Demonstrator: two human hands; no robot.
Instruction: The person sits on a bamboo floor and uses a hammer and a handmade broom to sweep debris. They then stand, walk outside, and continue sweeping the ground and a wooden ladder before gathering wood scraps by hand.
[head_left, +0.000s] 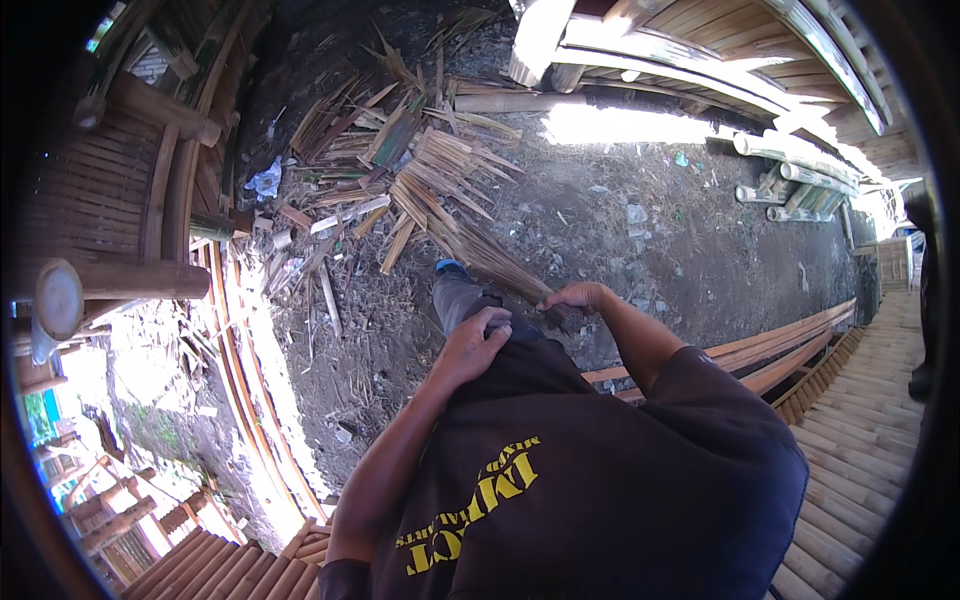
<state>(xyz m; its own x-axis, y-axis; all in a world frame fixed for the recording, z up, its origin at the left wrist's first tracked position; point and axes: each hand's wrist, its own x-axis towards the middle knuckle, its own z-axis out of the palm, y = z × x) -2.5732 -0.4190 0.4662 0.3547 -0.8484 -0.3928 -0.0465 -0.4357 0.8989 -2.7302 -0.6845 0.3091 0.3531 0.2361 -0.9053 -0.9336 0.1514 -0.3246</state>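
Note:
A long piece of split bamboo [480,248], its far end splayed into many strips, slants from the middle of the ground toward me. My right hand [578,297] is at its near end, fingertips closed on the edge; part of the grip is hidden. My left hand [478,345] rests on my dark-trousered knee, fingers laid over it, with nothing in them. Just beyond that knee, the blue tip of my footwear [451,266] shows beside the bamboo.
A heap of bamboo strips and scraps [345,150] lies beyond, with a crumpled white piece [265,180] at its left. Bamboo furniture frames [130,280] stand on the left. Bamboo poles [795,165] lie far right. Long wooden lengths [760,350] and a bamboo-slat surface [860,430] are at my right.

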